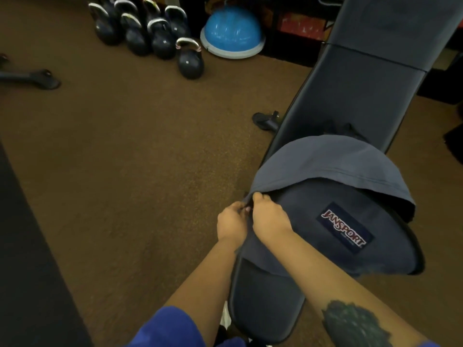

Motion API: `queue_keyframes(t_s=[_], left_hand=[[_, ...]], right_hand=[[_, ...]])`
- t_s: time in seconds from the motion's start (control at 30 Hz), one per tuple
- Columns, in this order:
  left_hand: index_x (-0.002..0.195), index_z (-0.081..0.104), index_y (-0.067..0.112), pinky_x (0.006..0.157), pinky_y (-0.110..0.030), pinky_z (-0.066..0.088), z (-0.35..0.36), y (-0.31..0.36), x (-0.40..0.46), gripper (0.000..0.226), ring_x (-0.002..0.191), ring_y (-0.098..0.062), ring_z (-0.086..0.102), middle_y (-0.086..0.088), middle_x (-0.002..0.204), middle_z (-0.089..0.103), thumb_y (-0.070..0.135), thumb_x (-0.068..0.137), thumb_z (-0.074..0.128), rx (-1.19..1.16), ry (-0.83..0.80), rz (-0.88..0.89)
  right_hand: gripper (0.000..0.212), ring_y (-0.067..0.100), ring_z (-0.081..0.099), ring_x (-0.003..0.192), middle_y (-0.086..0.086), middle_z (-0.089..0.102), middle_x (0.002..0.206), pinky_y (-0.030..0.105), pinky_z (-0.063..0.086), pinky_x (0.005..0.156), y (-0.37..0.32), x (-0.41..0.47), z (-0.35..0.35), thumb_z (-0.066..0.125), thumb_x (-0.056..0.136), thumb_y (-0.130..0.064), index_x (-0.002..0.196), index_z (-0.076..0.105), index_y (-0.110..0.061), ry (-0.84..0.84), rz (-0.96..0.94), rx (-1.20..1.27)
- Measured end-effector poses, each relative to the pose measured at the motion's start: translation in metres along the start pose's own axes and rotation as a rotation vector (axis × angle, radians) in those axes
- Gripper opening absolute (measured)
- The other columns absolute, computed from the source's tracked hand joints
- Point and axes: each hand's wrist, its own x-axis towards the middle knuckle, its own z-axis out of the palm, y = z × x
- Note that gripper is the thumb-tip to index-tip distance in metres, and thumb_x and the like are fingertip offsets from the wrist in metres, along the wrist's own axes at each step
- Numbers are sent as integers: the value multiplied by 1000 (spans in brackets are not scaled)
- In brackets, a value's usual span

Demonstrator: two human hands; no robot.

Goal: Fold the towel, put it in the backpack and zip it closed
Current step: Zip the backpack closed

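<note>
left hand [231, 222]: fingers curled, pinching backpack [325, 221] left edge | right hand [269, 214]: curled, gripping same edge, touching left | bench [350, 96]: under backpack

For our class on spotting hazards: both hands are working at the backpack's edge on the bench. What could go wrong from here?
1. The towel drapes over the backpack opening; its edge could snag in the zipper where the left hand and right hand pinch.
2. The backpack overhangs the narrow bench and might slide off.
</note>
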Motion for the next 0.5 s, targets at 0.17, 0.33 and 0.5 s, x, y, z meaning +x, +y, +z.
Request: queue_keyframes(t_s=[0.17,0.33,0.5], left_hand=[[102,65,14,71,-25,42,-7,-5,1,18,83,-17,59,-6,93,68,13,93,49,-41,-23,3],[95,60,19,66,-21,42,-7,-9,0,11,77,-11,57,6,79,61,10,91,54,-174,-8,-23],[83,50,25,61,-18,39,-6,-9,-1,17,72,-7,55,7,78,60,10,89,56,-244,3,-48]], right_hand=[[25,34,57,110,13,61,119,40,47,85,3,13,5,48,94,-17,119,52,-14,-4,33,3],[15,29,60,103,8,65,110,35,45,79,11,16,11,54,90,-20,105,58,-19,31,27,15],[14,26,62,100,5,67,107,32,45,79,19,17,21,54,90,-22,102,61,-22,108,-7,11]])
